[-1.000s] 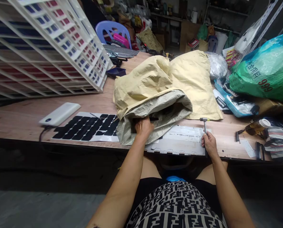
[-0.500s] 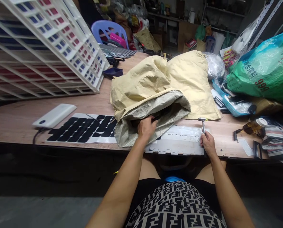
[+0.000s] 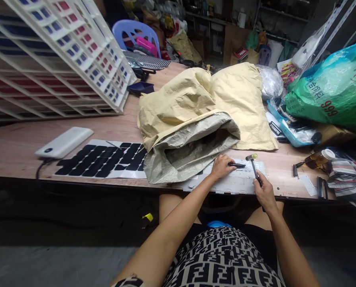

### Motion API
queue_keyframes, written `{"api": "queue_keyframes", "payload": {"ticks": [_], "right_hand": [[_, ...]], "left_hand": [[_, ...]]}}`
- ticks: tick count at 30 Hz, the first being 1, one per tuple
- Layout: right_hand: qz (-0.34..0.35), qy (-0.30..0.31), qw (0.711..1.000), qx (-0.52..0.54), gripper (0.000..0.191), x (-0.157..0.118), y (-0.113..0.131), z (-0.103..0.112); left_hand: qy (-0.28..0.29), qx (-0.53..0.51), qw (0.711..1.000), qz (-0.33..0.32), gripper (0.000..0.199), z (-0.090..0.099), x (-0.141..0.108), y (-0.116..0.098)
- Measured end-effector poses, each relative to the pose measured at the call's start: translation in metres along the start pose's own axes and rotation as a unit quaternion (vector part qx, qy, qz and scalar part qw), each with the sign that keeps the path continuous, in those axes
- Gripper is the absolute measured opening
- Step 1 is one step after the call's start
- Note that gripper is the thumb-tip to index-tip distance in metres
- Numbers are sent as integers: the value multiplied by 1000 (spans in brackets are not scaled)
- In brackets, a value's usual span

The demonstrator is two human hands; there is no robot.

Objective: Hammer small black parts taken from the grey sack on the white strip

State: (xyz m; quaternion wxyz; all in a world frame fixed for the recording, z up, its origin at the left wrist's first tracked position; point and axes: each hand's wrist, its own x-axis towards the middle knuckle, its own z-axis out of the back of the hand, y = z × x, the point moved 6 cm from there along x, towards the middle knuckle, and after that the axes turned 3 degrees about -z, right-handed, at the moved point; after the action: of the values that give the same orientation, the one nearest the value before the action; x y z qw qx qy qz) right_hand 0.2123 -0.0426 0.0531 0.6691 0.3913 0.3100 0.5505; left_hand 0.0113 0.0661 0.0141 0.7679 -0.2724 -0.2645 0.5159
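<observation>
My left hand is closed on a slim black part, over the white board at the table's front edge. The part's exact kind does not show. In my right hand is a small hammer, gripped by its dark handle with its yellow-tipped head raised just right of the black part. Left of my left hand lies a yellow woven sack, its grey-lined mouth turned toward me; the inside is dark. A white sheet with black rounded pads lies further left.
A white plastic basket stands at the left, near a white power bank-like box with a cable. On the right are a green plastic bag, a blue tray, an amber jar and striped cloth.
My left hand has come out of the sack and moved right over the board with a black part in it. The hammer has tilted, its head shifting slightly left and down.
</observation>
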Motion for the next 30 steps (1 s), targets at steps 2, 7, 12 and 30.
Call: {"api": "queue_keyframes", "payload": {"ticks": [2,7,12,30], "right_hand": [[50,-8,997,-54,46,-10,10,-1],[117,-23,986,-114,49,-22,28,-8],[130,-16,980,-149,49,-27,28,-16],[112,-41,987,-110,48,4,27,-24]], "left_hand": [[1,-8,1000,5,20,1,-1,1],[5,-12,1000,9,21,2,-3,-1],[-2,-14,1000,12,24,1,-2,-2],[-6,-38,999,22,23,1,0,-2]]}}
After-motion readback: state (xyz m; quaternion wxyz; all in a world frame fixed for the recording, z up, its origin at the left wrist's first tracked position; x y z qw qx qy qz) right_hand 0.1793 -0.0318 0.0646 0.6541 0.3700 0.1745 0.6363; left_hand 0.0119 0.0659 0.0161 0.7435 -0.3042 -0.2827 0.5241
